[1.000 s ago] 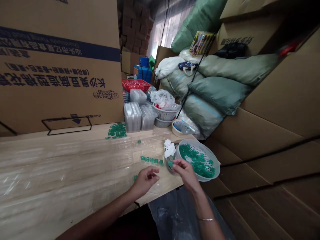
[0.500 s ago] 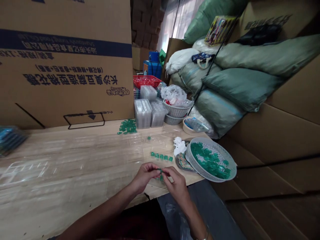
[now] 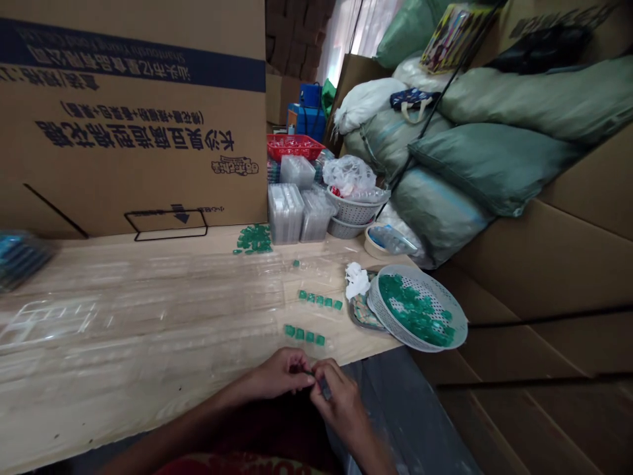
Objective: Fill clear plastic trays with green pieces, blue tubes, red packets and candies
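My left hand (image 3: 283, 375) and my right hand (image 3: 341, 398) meet just past the table's front edge, fingertips pinched together. A sliver of a small green piece (image 3: 310, 374) shows between them, mostly hidden by the fingers. Something greyish and see-through sits within the right hand's curled fingers; its kind cannot be made out. Beyond the hands, a short row of green square pieces (image 3: 310, 336) lies in clear plastic trays (image 3: 208, 336) spread over the table. Farther back comes another row of green pieces (image 3: 320, 300) and a single green piece (image 3: 296, 263).
At right, a grey perforated basket (image 3: 374, 310) of green pieces rests partly on a patterned tray (image 3: 363, 315), beside a crumpled white tissue (image 3: 357, 280). A green heap (image 3: 254, 239), stacked clear boxes (image 3: 285, 214) and a large carton (image 3: 148, 178) stand along the back.
Both hands have drawn back from the trays toward my body, past the table edge. The nearer row of green pieces, mostly covered before, is now visible. The view has shifted slightly.
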`<state>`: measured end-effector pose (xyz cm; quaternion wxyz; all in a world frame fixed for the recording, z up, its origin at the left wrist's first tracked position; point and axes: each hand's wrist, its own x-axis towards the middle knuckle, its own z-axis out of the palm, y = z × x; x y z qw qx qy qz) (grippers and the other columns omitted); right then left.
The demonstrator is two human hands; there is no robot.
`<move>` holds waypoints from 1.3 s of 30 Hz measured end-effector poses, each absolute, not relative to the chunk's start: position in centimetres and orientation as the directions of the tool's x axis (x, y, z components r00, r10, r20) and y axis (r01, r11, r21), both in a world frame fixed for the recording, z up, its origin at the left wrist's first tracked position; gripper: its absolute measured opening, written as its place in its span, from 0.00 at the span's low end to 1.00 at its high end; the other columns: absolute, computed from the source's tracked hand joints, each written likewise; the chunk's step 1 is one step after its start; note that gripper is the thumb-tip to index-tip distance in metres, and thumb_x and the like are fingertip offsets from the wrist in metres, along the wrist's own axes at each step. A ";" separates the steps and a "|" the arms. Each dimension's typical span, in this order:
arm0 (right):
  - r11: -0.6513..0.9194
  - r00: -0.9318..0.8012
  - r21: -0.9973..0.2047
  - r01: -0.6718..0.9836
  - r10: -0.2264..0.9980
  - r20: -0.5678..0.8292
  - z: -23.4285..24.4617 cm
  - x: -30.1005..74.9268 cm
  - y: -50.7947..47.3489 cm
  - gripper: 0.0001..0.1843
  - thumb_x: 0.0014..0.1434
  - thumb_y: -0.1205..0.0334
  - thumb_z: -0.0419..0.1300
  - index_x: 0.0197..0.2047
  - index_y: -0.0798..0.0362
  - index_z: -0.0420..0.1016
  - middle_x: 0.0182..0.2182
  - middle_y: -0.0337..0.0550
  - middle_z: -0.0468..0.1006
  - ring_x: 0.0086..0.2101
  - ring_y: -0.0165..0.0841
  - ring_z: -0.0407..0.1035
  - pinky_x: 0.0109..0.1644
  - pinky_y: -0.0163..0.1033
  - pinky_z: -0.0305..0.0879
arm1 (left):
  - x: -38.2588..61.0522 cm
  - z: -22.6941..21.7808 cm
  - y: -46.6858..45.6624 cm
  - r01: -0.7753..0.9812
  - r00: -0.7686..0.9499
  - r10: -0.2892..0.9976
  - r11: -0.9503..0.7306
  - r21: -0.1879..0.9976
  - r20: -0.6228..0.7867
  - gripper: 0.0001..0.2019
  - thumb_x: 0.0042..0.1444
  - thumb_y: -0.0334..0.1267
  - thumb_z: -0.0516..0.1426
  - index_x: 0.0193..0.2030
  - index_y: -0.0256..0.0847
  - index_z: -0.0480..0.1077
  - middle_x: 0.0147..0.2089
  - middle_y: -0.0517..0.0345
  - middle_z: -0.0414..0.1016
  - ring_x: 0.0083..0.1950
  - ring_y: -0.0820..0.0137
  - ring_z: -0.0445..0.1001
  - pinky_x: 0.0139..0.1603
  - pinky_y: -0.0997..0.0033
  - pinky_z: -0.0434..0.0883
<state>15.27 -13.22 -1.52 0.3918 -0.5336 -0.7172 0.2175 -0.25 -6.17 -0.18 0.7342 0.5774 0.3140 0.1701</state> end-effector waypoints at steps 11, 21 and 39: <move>-0.017 0.105 -0.991 0.135 0.994 -0.003 -1.7 14.4 -12.3 0.10 0.52 0.58 0.57 0.25 0.53 0.65 0.18 0.35 0.69 0.21 0.27 0.63 0.25 0.31 0.58 | 0.2 0.1 -6.2 -0.023 0.665 0.714 0.313 0.950 -0.219 0.20 0.39 0.49 0.64 0.26 0.38 0.60 0.23 0.67 0.62 0.26 0.78 0.60 0.28 0.77 0.57; 0.097 0.208 -0.906 0.413 0.958 0.197 -2.4 13.8 -12.7 0.05 0.50 0.66 0.55 0.24 0.52 0.63 0.19 0.33 0.65 0.22 0.27 0.61 0.26 0.30 0.58 | 0.2 -0.3 -6.6 -0.068 0.522 0.841 0.208 0.976 -0.143 0.18 0.39 0.43 0.65 0.21 0.37 0.59 0.22 0.67 0.61 0.26 0.78 0.58 0.28 0.77 0.56; 0.282 -0.129 -0.594 0.753 0.949 0.287 -3.5 21.5 -9.3 0.06 0.58 0.68 0.52 0.37 0.50 0.69 0.33 0.43 0.73 0.36 0.35 0.68 0.38 0.37 0.64 | 1.4 -1.7 -2.6 0.482 0.575 0.816 -0.397 0.781 0.060 0.07 0.50 0.27 0.53 0.34 0.38 0.70 0.36 0.54 0.72 0.41 0.66 0.67 0.45 0.66 0.63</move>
